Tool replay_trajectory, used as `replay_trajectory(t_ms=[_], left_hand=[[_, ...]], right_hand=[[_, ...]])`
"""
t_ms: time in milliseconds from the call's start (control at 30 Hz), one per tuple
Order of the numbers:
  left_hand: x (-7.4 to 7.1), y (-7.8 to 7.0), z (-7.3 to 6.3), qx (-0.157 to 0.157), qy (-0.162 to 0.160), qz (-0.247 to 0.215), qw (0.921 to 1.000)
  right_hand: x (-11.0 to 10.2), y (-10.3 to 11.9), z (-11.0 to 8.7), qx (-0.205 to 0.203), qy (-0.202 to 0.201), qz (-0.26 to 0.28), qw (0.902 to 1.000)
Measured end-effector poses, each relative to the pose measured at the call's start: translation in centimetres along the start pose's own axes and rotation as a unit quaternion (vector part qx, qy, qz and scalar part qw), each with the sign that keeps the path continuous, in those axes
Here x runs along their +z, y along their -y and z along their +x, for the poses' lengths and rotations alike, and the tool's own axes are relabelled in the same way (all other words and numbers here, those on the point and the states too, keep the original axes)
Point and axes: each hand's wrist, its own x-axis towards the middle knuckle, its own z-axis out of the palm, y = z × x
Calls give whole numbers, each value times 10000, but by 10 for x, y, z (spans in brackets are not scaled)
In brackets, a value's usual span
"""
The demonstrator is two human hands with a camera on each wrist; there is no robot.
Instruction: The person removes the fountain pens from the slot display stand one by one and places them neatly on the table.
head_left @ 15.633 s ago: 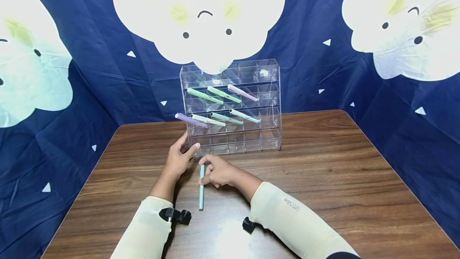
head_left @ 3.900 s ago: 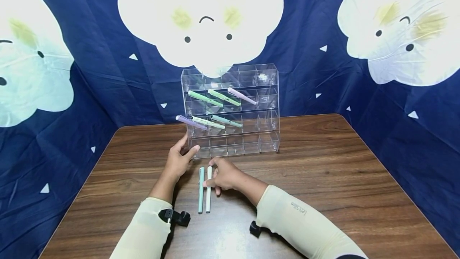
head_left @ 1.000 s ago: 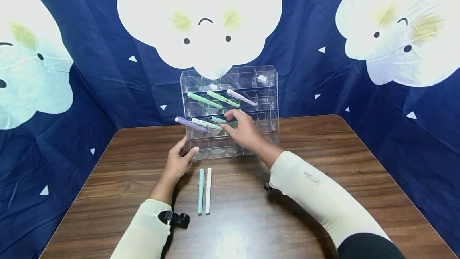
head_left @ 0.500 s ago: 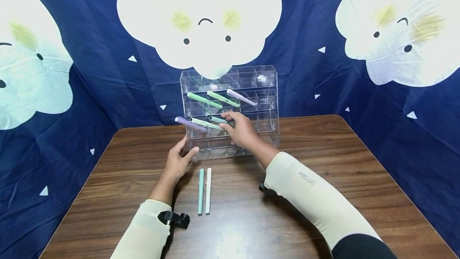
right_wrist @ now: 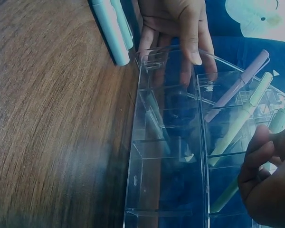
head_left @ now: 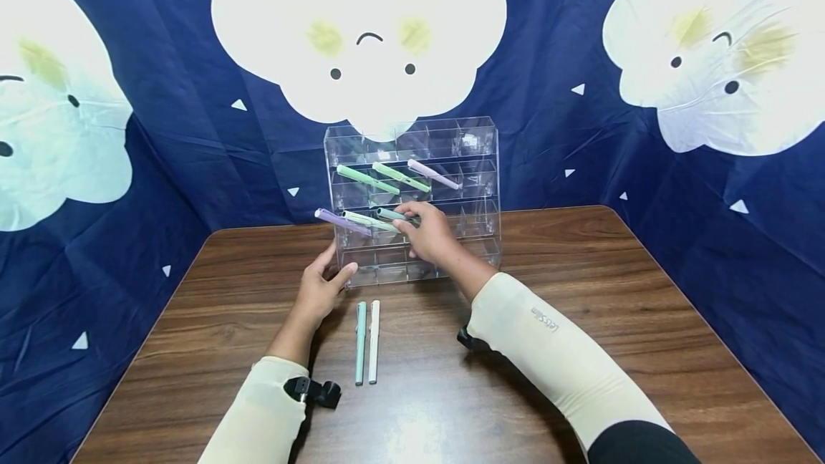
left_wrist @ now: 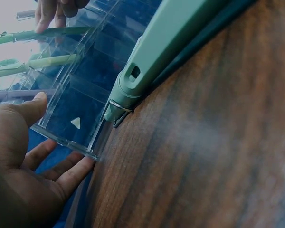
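A clear acrylic pen rack (head_left: 451, 253) stands on the table. My left hand (head_left: 320, 289) grips its lower left side, thumb in front and fingers behind, as the right wrist view shows. My right hand (head_left: 430, 235) pinches the teal pen (head_left: 389, 214) lying slanted in the rack's third tier from the top. Left of it in that tier are a pale green pen (head_left: 361, 219) and a purple pen (head_left: 331, 217). In front of the rack a mint pen (head_left: 360, 349) and a white pen (head_left: 374, 349) lie side by side on the table.
One tier up sit a green pen (head_left: 357, 175), a light green pen (head_left: 393, 172) and a lilac pen (head_left: 428, 170). A dark blue curtain (head_left: 548, 134) with white clouds hangs behind the wooden table (head_left: 580, 321).
Since the earliest frame, the white pen has gone from the rack to the table beside the mint pen. My right hand has since returned to the rack, shifting slightly left onto the teal pen.
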Motion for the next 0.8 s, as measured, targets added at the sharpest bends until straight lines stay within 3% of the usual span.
replay_trajectory(t_ms=[200, 433, 800], left_hand=[[1, 0, 0, 2, -4, -167, 9999], [0, -1, 1, 7, 12, -177, 9998], [1, -1, 1, -38, 25, -191, 9998]], right_hand=[[2, -1, 2, -223, -142, -65, 9996], [3, -3, 5, -872, -854, -536, 9911], [0, 1, 3, -1032, -943, -414, 9893]])
